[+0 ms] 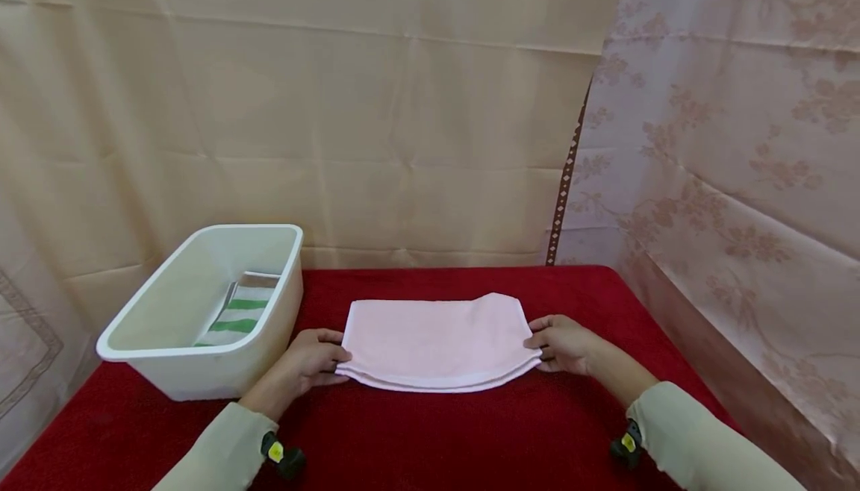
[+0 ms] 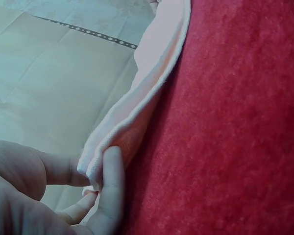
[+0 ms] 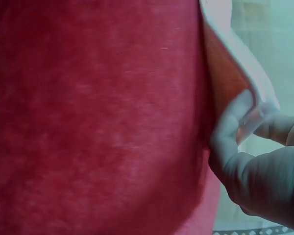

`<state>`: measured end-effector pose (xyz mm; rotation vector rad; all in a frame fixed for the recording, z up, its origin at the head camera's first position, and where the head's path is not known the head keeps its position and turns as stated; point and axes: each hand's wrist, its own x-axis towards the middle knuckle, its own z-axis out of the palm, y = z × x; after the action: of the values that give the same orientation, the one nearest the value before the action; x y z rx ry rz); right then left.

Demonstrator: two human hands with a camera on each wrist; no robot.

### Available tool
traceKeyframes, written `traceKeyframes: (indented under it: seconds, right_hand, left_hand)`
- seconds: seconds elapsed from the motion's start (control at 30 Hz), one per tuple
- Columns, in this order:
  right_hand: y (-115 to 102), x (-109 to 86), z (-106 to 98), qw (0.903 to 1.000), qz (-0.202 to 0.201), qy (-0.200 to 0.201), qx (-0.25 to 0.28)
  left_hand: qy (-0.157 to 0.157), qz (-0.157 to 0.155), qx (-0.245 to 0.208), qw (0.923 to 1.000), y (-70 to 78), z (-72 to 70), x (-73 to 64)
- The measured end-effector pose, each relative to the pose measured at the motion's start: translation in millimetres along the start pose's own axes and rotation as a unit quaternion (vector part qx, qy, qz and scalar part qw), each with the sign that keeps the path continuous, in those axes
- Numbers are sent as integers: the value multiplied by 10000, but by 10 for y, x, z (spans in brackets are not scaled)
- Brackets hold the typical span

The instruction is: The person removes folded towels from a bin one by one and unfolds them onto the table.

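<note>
A pale pink towel (image 1: 437,342) with white edges, folded into layers, lies across the middle of the red-covered table. My left hand (image 1: 314,359) pinches its near left corner. At the near right corner my right hand (image 1: 563,345) pinches the layers between thumb and fingers. The near edge of the towel sags in a curve between both hands. In the left wrist view the towel's layered edge (image 2: 122,120) rises off the red cloth. The right wrist view shows the towel's corner (image 3: 240,63) lifted between thumb and fingers.
A white plastic tub (image 1: 195,371) stands at the left, close to my left forearm. Inside lies a green-and-white striped cloth (image 1: 238,312). Red cloth (image 1: 470,439) covers the table. A beige curtain (image 1: 349,103) hangs behind, and a floral curtain (image 1: 752,140) at the right.
</note>
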<state>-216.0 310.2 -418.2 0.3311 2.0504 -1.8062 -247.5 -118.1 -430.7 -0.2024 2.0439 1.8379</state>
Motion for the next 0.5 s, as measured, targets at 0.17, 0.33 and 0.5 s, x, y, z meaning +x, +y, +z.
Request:
traceKeyframes:
  seconds: [0.17, 0.33, 0.5]
  right_hand:
    - [-30, -73, -43, 9995, -258, 142, 127]
    - [57, -83, -33, 9991, 80, 204, -351]
    - [41, -34, -24, 9979, 129, 389, -495]
  left_hand:
    - [95, 30, -107, 9999, 20, -11, -7]
    - [152, -27, 18, 9999, 3, -10, -29]
    - [221, -55, 278, 9994, 33, 10, -23]
